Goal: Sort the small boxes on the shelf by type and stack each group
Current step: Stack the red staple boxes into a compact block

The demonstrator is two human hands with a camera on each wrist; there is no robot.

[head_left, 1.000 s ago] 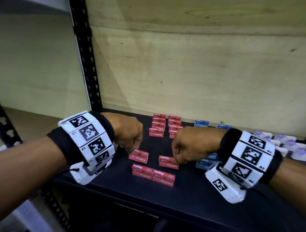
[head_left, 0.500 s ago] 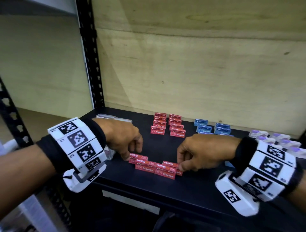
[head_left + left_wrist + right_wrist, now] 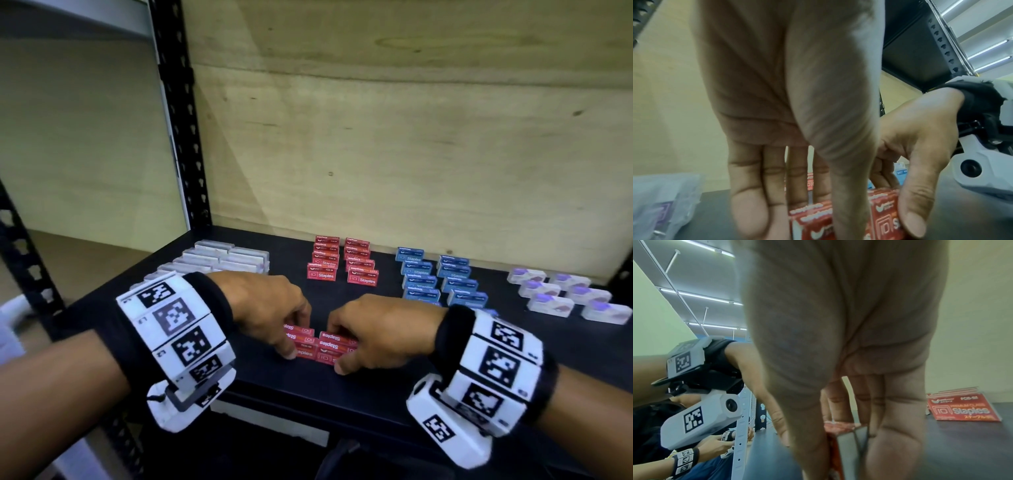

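Observation:
Several red staples boxes are bunched together near the front edge of the black shelf. My left hand grips the bunch from the left, fingers behind and thumb in front. My right hand grips it from the right in the same way. In the left wrist view my left fingers reach down round the red boxes, and the right thumb presses their front. The right wrist view shows a red box edge-on between thumb and fingers. How the boxes lie under the hands is hidden.
At the back stand two rows of red boxes, with blue boxes to their right and white-and-purple boxes further right. Clear grey boxes sit at the left. A black upright post bounds the left side. Another person's hands show low on the left.
The loose red boxes that lay apart at the front are now pushed together. Both hands have closed in on them from either side, and the head view has widened.

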